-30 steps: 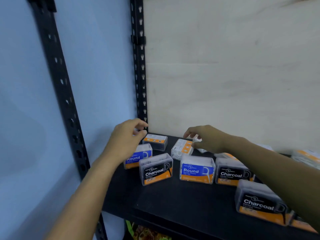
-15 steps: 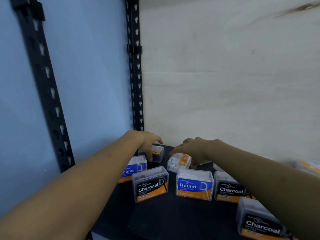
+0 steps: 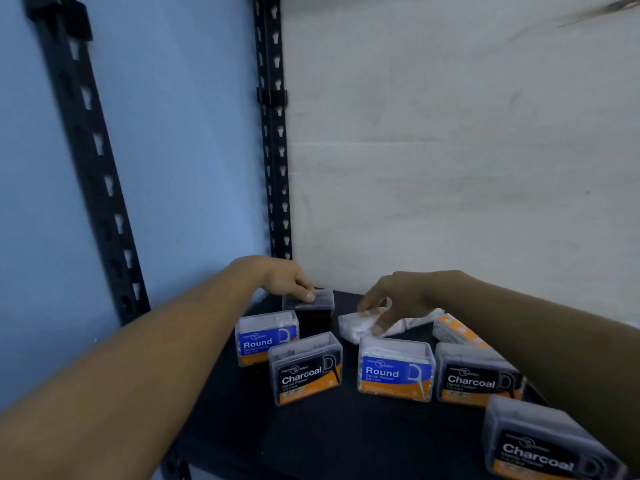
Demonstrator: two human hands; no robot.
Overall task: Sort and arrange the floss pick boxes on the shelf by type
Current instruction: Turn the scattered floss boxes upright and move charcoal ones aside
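Head view, looking down at black shelf [image 3: 346, 438] w/ pale back panel [image 3: 450, 168] behind. Left hand [image 3: 287, 282] at back-left corner, fingers curled over top of dark box [image 3: 320, 303], gripping it from above. Dark box upright, long axis left-right along back edge, close to corner post [image 3: 273, 168].

Right hand [image 3: 398, 299] mid-shelf nr back edge, fingers bent down onto white box [image 3: 356, 327] lying flat & skewed, thumb on near side, apparently pinching it. Blurred, so grip not certain. Just right of it, pale box w/ orange label [image 3: 453, 329] on its side, partly behind right forearm.

Front row, upright, labels facing out, left to right: Round box [image 3: 266, 337], Charcoal box [image 3: 306, 370], second Round box [image 3: 394, 372], second Charcoal box [image 3: 474, 377]. Third Charcoal box [image 3: 540, 448] nr front-right corner. Types mixed throughout, so sorting judged early.

Key relation: dark box directly below left fingers, white box directly below right fingers, each hand nearer its own. Open room: bare strip along front edge & gap between the two held boxes. Little room behind, back panel close. Risk of knocking front row when drawing either box toward front edge.
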